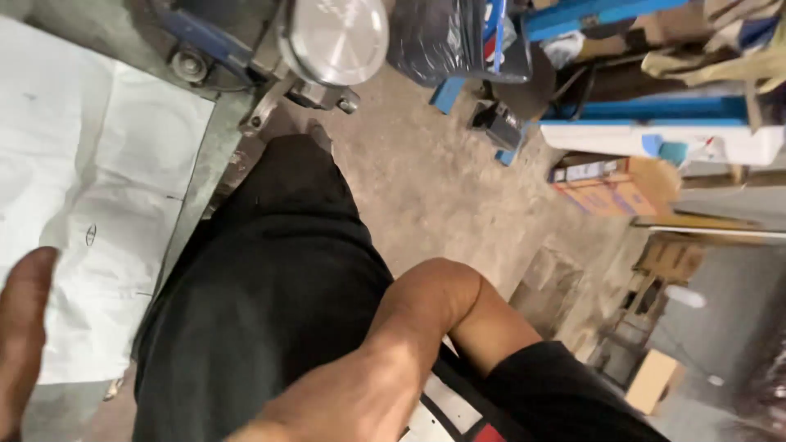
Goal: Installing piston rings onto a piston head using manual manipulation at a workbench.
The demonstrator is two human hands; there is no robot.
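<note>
My left hand [23, 327] shows only as a blurred shape at the lower left edge. It hovers over a large white paper sheet [90, 188] with faint drawn curves, which lies on a grey metal table [209, 155]. Nothing is in the hand. My right arm is bent, elbow [438, 286] over my black trousers [262, 286], and the forearm runs down out of the frame, so the right hand is hidden.
A round shiny metal disc [336, 37] on a machine with blue parts stands at the table's far end. On the dusty concrete floor [442, 188] are a black plastic bag [442, 37], blue metal frames [647, 106] and an orange cardboard box [618, 184].
</note>
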